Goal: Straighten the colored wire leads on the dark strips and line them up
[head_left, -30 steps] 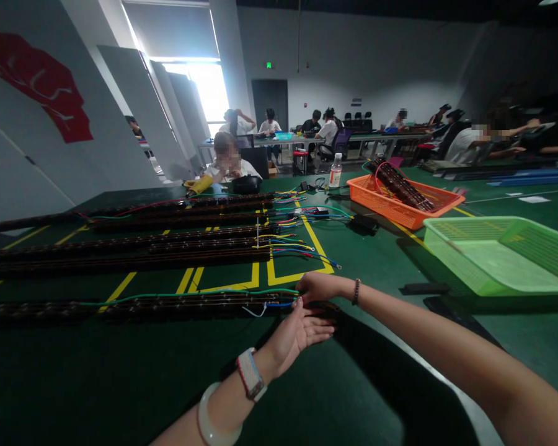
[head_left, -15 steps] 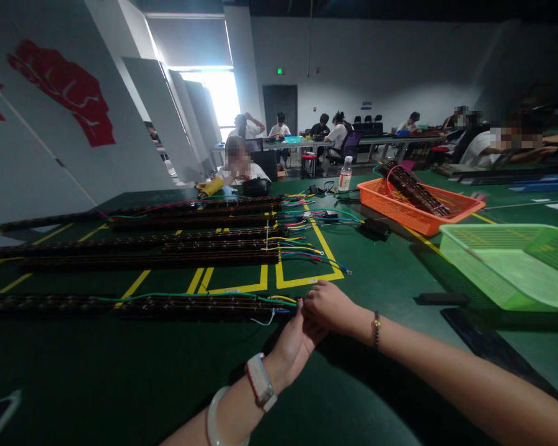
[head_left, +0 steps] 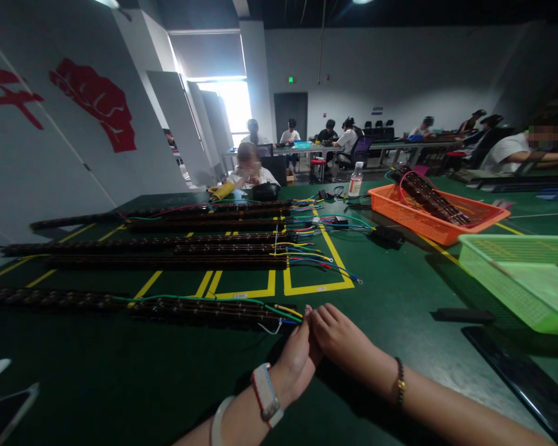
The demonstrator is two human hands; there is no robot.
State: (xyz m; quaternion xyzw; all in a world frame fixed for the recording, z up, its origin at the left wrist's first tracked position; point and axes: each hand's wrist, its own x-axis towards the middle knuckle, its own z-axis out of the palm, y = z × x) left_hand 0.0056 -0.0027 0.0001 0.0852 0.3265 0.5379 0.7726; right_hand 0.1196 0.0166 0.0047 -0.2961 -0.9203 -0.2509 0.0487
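Observation:
A long dark bar assembly [head_left: 199, 313] lies across the near part of the table, with green, yellow and blue wires [head_left: 289, 313] coming out of its right end. My left hand [head_left: 297, 359] is closed around these wires where they leave the bar. My right hand [head_left: 341, 337] presses up against it, fingers curled over the same spot. The wire ends are hidden between the two hands, so what the right fingers pinch does not show. A white cable tie [head_left: 272, 328] sticks out near the bar's end.
Several similar dark bars [head_left: 167, 260] with loose wires lie farther back, among yellow tape lines [head_left: 318, 289]. To the right stand an orange basket [head_left: 413, 220] and a green basket [head_left: 502, 297]. A black flat object [head_left: 516, 371] lies close by. A person [head_left: 248, 167] sits across the table.
The camera view has turned left and tilted up slightly, so the scene sits farther right and lower. My right hand has turned a little, its fingers now tighter against my left thumb.

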